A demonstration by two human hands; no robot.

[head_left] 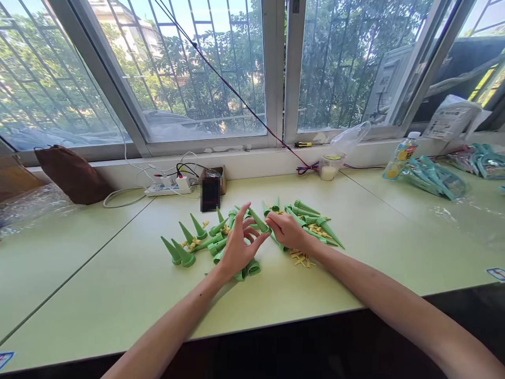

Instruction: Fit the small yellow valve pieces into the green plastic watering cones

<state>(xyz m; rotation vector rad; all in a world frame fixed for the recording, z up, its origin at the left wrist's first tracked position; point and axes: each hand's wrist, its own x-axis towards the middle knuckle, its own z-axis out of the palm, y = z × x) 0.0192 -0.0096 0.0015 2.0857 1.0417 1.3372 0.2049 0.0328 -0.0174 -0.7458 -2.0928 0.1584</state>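
Note:
A green plastic cone spike [258, 218] is held between the thumb and fingers of my left hand [239, 245], its wide end toward the right and its point up to the left. My right hand [288, 230] is pinched closed against that wide end; whatever lies between its fingertips is hidden. Around both hands lie many more green cones, some on their sides and some standing point up, such as the pair [185, 255] at the left. Small yellow plastic pieces [302, 258] are heaped beneath my right wrist, with others scattered among the cones.
Along the window wall are a power strip [169, 188] with cables, a dark pixelated object [210, 193], a plastic tub [330, 166] and a drink bottle [400, 157]. Bagged teal items [434, 178] lie at the right, a brown bag [73, 173] at the left. The table's front edge [276, 327] runs below my forearms.

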